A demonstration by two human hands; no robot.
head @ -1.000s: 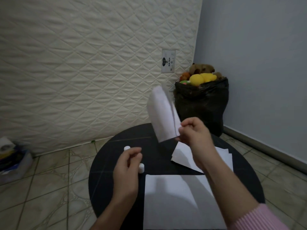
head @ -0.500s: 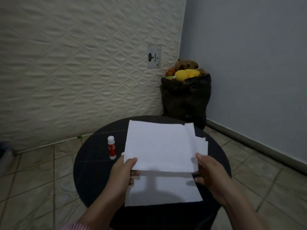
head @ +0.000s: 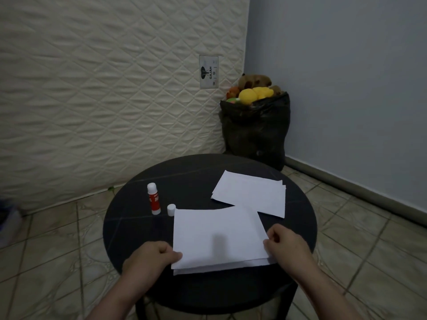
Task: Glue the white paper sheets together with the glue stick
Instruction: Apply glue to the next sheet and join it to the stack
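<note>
Two white paper sheets (head: 217,236) lie stacked at the near edge of the round black table (head: 191,174), the top one slightly askew over the lower. My left hand (head: 150,257) pinches the stack's near left corner. My right hand (head: 286,245) pinches its near right corner. A red glue stick (head: 154,202) stands upright to the left, uncapped, with its white cap (head: 171,209) beside it. More white sheets (head: 251,192) lie in a loose pile at the table's far right.
A black bag (head: 255,128) full of plush toys stands in the corner behind the table. A quilted mattress (head: 104,88) leans on the wall at the left. Tiled floor (head: 50,250) surrounds the table.
The sheet I held up in both hands has come down onto the sheet at the table's near edge. Both hands have moved to the stack's near corners.
</note>
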